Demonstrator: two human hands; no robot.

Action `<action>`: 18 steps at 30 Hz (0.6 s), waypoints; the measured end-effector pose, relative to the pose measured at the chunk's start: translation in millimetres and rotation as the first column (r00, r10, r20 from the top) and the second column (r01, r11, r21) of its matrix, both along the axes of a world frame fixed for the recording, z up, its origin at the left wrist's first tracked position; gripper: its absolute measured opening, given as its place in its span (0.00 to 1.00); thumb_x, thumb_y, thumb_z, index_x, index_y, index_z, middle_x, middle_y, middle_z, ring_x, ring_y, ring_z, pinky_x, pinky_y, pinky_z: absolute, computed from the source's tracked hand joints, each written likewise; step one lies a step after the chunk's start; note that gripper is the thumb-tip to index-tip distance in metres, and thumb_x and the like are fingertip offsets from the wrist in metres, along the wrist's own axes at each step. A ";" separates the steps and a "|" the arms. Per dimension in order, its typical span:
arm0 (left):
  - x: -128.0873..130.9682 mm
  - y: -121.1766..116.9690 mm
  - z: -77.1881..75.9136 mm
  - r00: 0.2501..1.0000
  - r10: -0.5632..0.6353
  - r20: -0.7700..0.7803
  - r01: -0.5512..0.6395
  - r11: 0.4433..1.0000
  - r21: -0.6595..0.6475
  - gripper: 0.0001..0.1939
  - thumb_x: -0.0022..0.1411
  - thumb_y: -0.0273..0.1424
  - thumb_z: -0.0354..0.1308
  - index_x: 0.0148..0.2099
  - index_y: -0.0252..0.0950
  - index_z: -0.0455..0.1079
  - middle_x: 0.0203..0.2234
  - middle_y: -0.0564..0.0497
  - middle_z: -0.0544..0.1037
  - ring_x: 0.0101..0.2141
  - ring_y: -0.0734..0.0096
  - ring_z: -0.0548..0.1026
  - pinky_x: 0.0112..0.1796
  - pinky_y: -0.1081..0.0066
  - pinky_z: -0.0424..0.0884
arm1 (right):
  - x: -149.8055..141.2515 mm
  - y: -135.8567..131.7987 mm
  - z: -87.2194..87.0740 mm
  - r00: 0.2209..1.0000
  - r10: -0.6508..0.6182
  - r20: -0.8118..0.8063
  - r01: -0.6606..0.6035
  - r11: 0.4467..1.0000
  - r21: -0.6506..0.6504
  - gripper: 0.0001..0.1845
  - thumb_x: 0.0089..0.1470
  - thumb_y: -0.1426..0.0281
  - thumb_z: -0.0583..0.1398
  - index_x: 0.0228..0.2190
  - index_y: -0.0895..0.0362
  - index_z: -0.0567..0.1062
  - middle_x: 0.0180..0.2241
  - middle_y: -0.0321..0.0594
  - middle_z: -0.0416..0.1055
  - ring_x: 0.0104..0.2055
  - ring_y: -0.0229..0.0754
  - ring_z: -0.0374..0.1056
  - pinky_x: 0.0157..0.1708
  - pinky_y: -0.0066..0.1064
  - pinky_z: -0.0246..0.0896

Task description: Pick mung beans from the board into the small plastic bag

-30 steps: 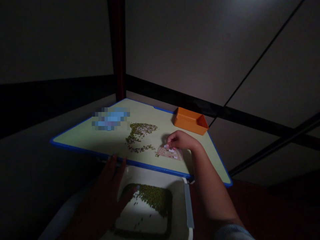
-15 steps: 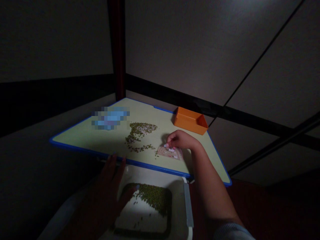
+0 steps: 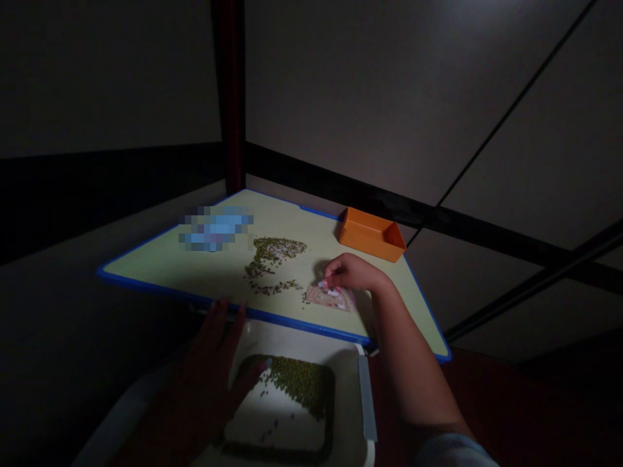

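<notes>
My right hand (image 3: 346,271) reaches over the pale tabletop (image 3: 311,217), its fingers pinched at the upper edge of a pinkish semicircular protractor (image 3: 335,299). The protractor lies flat or nearly flat; something light-coloured at the fingertips is too small to make out. Left of it, small green beans (image 3: 277,250) lie scattered in a loose patch. My left hand (image 3: 219,357), in shadow, has its fingers spread, with fingertips at the table's near blue edge and the thumb over a white tub (image 3: 348,370). More green beans (image 3: 302,383) lie inside the tub.
An orange open box (image 3: 372,235) stands at the back right of the table. A blurred-out blue item (image 3: 217,230) lies at the left. Grey wall panels (image 3: 341,97) rise close behind, with a dark red post (image 3: 232,97) at the corner. The light is dim.
</notes>
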State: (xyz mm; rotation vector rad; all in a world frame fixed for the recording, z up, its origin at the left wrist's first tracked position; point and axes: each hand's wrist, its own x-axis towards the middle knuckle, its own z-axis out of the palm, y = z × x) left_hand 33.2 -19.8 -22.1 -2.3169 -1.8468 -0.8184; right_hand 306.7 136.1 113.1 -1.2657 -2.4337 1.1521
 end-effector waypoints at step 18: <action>-0.2 -0.6 -0.4 1.000 -0.012 0.004 0.012 0.999 -0.035 0.45 0.60 0.51 0.50 0.71 0.39 0.37 0.71 0.40 0.33 0.68 0.42 0.45 0.60 0.46 0.57 | 0.4 3.2 -4.1 0.992 -0.122 0.034 0.113 0.973 0.202 0.06 0.49 0.72 0.61 0.23 0.61 0.76 0.18 0.31 0.66 0.22 0.31 0.58 0.26 0.25 0.50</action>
